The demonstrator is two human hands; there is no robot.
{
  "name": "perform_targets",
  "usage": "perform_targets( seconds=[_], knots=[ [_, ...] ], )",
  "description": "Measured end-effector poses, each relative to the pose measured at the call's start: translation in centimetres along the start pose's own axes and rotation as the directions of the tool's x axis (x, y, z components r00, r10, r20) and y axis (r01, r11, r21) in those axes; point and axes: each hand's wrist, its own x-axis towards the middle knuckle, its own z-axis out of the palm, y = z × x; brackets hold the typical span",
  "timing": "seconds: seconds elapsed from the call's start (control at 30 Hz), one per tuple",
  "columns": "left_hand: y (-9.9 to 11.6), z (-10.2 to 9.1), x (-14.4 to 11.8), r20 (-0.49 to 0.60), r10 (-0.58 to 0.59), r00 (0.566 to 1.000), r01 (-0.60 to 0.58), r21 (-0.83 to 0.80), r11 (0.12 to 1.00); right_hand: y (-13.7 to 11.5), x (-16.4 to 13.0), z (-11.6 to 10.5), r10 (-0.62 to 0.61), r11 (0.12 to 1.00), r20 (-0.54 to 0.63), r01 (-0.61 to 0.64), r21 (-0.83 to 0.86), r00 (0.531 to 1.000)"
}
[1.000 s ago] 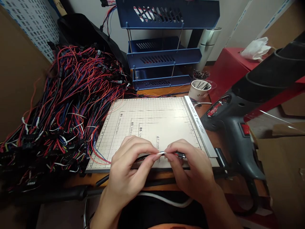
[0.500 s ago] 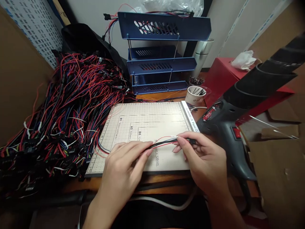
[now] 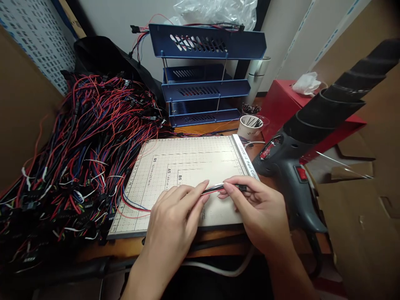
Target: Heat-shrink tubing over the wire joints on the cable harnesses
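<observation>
Thin black, red and white wires point(image 3: 214, 189) stretch in a bundle between my two hands, just over the paper cutter board point(image 3: 200, 154). My left hand point(image 3: 175, 212) pinches the bundle between thumb and forefinger. Its blue, black and red tail point(image 3: 133, 204) curves out to the left over the board. Close by on the right, my right hand point(image 3: 259, 208) pinches the other end, thumb against fingers. A black connector point(image 3: 242, 187) shows at those fingers. The exact points of contact under the fingertips are hidden.
A big heap of wire harnesses point(image 3: 93, 146) covers the left side. Behind the board stands a blue tiered rack point(image 3: 206, 89), with a paper cup point(image 3: 250, 127) beside it. A heat gun point(image 3: 290, 166) rises at the right, near a red box point(image 3: 275, 100) and cardboard point(image 3: 346, 221).
My left hand has slid rightward along the wires, so the span between my hands is shorter. The loose red strand that bowed above the bundle now lies close to it. The view has shifted slightly.
</observation>
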Motion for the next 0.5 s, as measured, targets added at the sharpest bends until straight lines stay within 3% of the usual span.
perform_targets(
  seconds=[0.17, 0.23, 0.27, 0.33, 0.37, 0.43, 0.47, 0.5],
  knots=[
    [-0.3, 0.1, 0.0, 0.056, -0.064, 0.996, 0.071, -0.126, 0.990, 0.4, -0.1, 0.3, 0.069, 0.995, 0.028, -0.070, 0.073, 0.997],
    [-0.4, 0.1, 0.0, 0.071, -0.088, 0.994, 0.098, -0.149, 0.984, 0.2, -0.2, -0.1, 0.095, 0.995, 0.039, -0.096, 0.026, 0.995],
    [-0.5, 0.1, 0.0, 0.073, -0.095, 0.993, 0.105, -0.150, 0.983, 0.0, -0.3, -0.5, 0.098, 0.995, 0.006, -0.097, -0.031, 0.995],
    [-0.9, 0.0, -0.1, 0.071, -0.103, 0.992, 0.112, -0.132, 0.985, -0.5, -0.5, -1.9, 0.046, 0.982, -0.188, -0.079, -0.171, 0.981],
    [-1.1, 0.0, -0.2, 0.069, -0.105, 0.992, 0.112, -0.119, 0.987, -0.7, -0.5, -2.9, -0.003, 0.967, -0.322, -0.079, -0.244, 0.947],
    [-1.6, 0.0, -0.2, 0.078, -0.104, 0.992, 0.111, -0.095, 0.989, -0.8, -0.4, -5.2, -0.097, 0.932, -0.556, -0.120, -0.342, 0.825],
    [-1.7, 0.0, -0.2, 0.080, -0.103, 0.992, 0.109, -0.084, 0.990, -0.5, -0.2, -6.4, -0.113, 0.913, -0.617, -0.164, -0.374, 0.779],
    [-1.8, 0.0, -0.2, 0.076, -0.102, 0.992, 0.108, -0.076, 0.991, 0.0, 0.2, -7.6, -0.112, 0.906, -0.636, -0.184, -0.382, 0.764]
  ],
)
